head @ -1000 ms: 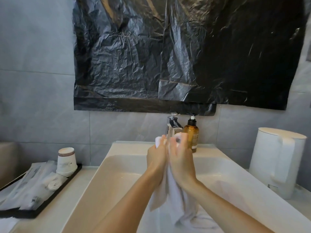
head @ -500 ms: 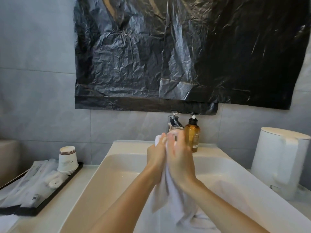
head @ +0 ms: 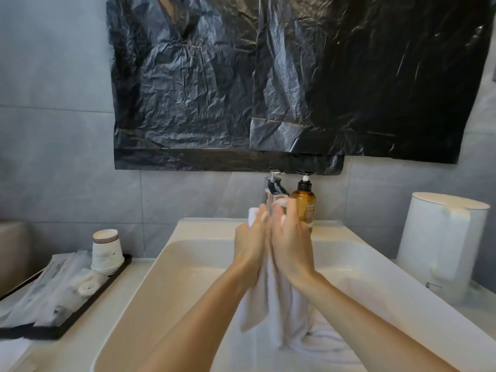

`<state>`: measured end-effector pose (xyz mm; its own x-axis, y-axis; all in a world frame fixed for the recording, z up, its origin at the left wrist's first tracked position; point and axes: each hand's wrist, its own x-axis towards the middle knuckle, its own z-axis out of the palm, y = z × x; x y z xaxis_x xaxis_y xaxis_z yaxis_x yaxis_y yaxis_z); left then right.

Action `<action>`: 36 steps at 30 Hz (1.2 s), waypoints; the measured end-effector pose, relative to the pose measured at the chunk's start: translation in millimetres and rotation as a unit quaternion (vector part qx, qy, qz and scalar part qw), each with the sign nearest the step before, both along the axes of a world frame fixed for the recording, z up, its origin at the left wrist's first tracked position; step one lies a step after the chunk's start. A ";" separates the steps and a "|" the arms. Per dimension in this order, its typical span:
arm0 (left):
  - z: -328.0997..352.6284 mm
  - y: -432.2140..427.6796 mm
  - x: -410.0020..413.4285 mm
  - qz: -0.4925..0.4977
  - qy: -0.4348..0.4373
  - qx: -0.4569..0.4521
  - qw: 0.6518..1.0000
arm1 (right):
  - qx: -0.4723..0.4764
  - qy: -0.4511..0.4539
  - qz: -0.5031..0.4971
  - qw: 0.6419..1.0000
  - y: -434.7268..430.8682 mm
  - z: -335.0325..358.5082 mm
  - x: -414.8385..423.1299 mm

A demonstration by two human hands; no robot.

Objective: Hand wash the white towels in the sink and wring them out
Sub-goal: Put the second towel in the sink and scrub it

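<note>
A white towel (head: 276,304) hangs between my palms above the white sink (head: 188,264), its lower end trailing onto more white cloth (head: 324,342) in the basin. My left hand (head: 251,245) and my right hand (head: 291,242) press together around the towel's upper part, fingers pointing up toward the chrome faucet (head: 273,187). Towel edges show above my fingertips. The part of the towel between my palms is hidden.
An amber pump bottle (head: 304,202) stands beside the faucet. A white kettle (head: 442,245) sits on the counter at right. At left, a black tray (head: 80,312) holds stacked paper cups (head: 106,248) and wrapped amenities. Black plastic sheeting (head: 268,89) covers the wall above.
My two hands have shifted slightly against each other while rubbing the towel; the right hand's fingers sit a little higher. The towel still hangs between them.
</note>
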<state>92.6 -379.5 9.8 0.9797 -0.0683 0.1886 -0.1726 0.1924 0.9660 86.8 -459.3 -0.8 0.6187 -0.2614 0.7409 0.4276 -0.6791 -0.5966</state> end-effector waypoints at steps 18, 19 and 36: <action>-2.6 5.5 16.2 0.006 0.005 0.033 0.999 | 0.029 -0.018 0.115 0.993 10.6 -0.8 -6.0; -2.3 8.1 17.7 0.016 0.024 0.035 0.999 | 0.061 -0.011 0.115 0.992 5.4 4.2 1.6; 13.0 16.3 13.6 0.013 0.034 -0.024 0.999 | 0.130 -0.049 -0.019 0.990 -29.3 25.9 -2.6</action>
<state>106.2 -363.2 22.7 0.9918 -0.0355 0.1232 -0.1115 0.2344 0.9657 84.2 -488.5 25.1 0.5331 -0.4727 0.7017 0.4701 -0.5241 -0.7102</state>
